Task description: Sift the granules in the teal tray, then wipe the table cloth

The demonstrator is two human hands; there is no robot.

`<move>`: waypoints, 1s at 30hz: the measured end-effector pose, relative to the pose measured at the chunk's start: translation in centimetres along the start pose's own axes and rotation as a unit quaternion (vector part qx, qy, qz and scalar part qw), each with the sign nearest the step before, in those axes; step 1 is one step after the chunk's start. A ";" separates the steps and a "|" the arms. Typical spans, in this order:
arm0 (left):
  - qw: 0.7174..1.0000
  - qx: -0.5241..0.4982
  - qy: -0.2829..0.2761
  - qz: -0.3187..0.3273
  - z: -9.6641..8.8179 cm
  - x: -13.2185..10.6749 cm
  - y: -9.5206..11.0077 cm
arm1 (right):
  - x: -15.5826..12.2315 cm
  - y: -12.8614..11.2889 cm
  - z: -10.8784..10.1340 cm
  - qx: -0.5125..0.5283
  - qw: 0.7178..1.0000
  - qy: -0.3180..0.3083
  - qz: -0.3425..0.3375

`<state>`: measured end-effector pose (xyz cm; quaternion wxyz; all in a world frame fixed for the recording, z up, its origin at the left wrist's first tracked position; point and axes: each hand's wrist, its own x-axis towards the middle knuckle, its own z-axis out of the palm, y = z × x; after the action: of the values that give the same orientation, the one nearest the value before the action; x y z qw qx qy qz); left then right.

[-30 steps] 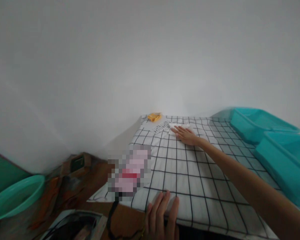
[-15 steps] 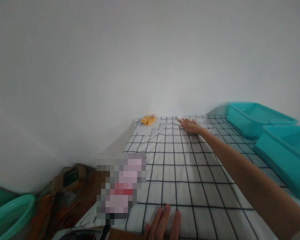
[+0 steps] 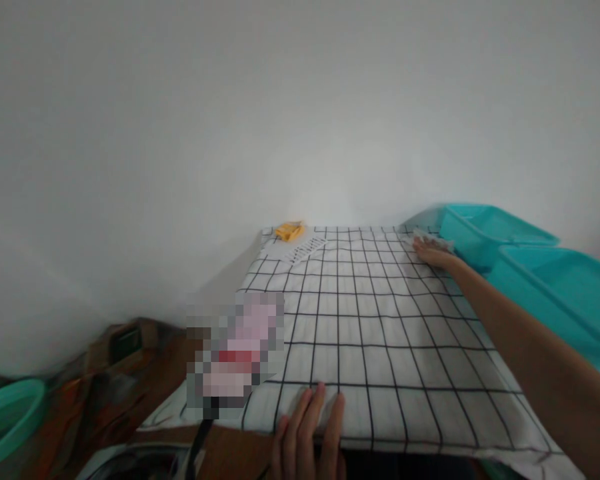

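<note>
My right hand point(image 3: 431, 253) is stretched far across the table, pressing a thin, crumpled white wipe point(image 3: 443, 243) onto the white tablecloth with a black grid point(image 3: 353, 327). It is close to the far teal plastic tub point(image 3: 473, 233). Whether the wipe is paper or cloth I cannot tell. At the near edge of the table, my left hand point(image 3: 310, 427) rests with its fingers apart and nothing in them. Left of it on the cloth lies a pink item point(image 3: 247, 333), blurred into blocks, with a black strap point(image 3: 199, 440) running from it.
A yellow packet point(image 3: 290, 231) and a white slotted strip point(image 3: 305, 250) lie at the far left corner, by the wall point(image 3: 300, 120). A second teal tub point(image 3: 560, 287) stands at the right. Down on the left are a green basin point(image 3: 35, 407) and a cardboard box point(image 3: 147, 337).
My right hand has swept to the right along the far edge, taking the white wipe toward the tubs. My left hand stays at the near edge. The view has shifted slightly.
</note>
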<state>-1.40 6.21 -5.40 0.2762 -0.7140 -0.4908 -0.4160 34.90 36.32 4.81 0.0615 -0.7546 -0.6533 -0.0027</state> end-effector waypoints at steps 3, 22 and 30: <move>0.999 -0.028 -0.032 -0.022 -0.7 0.3 0.3 | -1.9 0.2 0.3 0.009 1.000 -0.025 -0.012; 0.987 -0.085 -0.109 -0.078 -2.3 1.4 1.2 | -32.4 -8.0 -5.3 0.236 0.842 -0.240 -0.422; 0.988 -0.083 -0.106 -0.073 -2.1 1.3 1.2 | -23.9 -2.4 -0.9 0.068 0.957 -0.109 -0.259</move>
<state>-0.75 4.73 -3.22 0.1312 -0.7364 -0.5321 -0.3966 29.12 12.99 3.92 0.0385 -0.5488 -0.8280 0.1087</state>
